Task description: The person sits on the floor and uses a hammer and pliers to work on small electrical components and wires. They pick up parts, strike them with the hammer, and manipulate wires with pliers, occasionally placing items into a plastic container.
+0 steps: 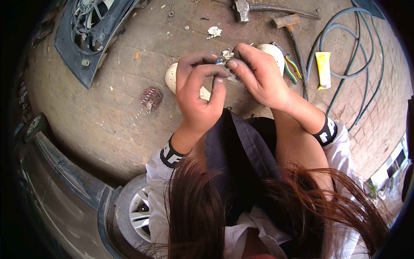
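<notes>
My left hand point(202, 84) and my right hand point(258, 73) meet above my feet, fingertips close together. Between them is a small, partly clear plastic piece point(226, 55) with white and blue bits; the fingers hide much of it, and its exact kind cannot be told. My right thumb and forefinger pinch at it, while my left fingers curl against its other side. Both hands have dark, dirty fingers. Below them show cream perforated clogs point(274, 53). Pliers with yellow-green handles point(292, 69) lie just beside the right clog.
Two hammers, a sledgehammer point(242, 11) and a smaller one point(287, 21), lie ahead. A coiled hose point(358, 42) and a yellow packet point(323, 69) are at right. A clear plastic bottle point(150, 99), a dark car door panel point(93, 35) and a grey car point(64, 200) are at left.
</notes>
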Available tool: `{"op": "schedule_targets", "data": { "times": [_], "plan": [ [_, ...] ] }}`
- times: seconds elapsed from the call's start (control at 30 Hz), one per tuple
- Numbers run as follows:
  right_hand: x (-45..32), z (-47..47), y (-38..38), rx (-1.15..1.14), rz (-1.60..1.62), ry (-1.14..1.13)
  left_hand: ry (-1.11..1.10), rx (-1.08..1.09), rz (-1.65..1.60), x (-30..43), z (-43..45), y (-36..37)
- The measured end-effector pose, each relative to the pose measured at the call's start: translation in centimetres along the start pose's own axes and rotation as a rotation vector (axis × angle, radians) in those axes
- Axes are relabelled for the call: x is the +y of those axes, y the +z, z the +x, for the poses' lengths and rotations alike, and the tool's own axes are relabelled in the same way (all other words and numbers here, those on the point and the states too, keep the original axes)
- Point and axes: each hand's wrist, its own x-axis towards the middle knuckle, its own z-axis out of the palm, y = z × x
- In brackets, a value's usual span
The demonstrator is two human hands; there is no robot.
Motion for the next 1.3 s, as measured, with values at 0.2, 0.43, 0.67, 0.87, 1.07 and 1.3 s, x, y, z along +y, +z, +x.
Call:
{"op": "schedule_targets", "data": {
  "times": [0.2,0.43,0.67,0.87,1.07,1.3],
  "plan": [
    [0.5,0.1,-0.2,0.033,-0.118,-0.192,-0.485,0.03,-0.528,0.3,0.2,-0.4],
    [0.7,-0.1,0.2,0.029,-0.111,-0.212,-0.404,-0.145,-0.265,-0.7,-0.2,-1.0],
    [0.6,0.3,0.0,0.006,-0.05,-0.136,-0.075,-0.175,0.136,0.4,0.5,-0.9],
    [0.3,0.1,0.2,-0.049,0.11,0.163,-0.084,-0.172,0.159,-0.4,-0.2,-0.3],
    [0.5,0.3,0.3,0.071,0.158,0.103,-0.464,-0.129,-0.444,-0.2,-0.7,-0.2],
    [1.1,-0.1,0.4,0.15,0.148,0.138,-0.473,-0.257,-0.378,-1.8,-1.4,-0.2]
  ]
}}
